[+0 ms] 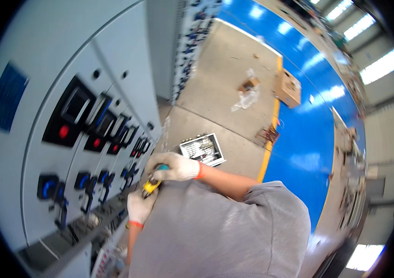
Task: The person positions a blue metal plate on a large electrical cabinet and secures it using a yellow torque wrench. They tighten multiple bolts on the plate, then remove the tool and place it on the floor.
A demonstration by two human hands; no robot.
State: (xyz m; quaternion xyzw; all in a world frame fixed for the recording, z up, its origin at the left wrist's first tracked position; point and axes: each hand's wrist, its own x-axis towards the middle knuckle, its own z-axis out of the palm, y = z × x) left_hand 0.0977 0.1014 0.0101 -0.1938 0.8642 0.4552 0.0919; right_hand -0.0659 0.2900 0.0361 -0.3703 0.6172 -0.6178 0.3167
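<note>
Both my hands wear white work gloves with orange cuffs and are close together in front of my body. My right hand [174,167] is closed around a hand tool [151,186] with a yellow body and a teal part; its exact kind is too small to tell. Just below, my left hand [140,207] lies at the dark lower end of the tool, its fingers closed and partly hidden. Whatever it grips does not show. An open metal box [203,149] with components inside sits on the floor beyond my right hand.
At left stands a tall grey switchgear cabinet [127,60] with protruding blue-and-black handles [52,189] and red-buttoned modules. A cardboard box [288,89], plastic wrap [246,100] and a coil-like brown part [269,134] lie on the floor near the yellow line [267,162].
</note>
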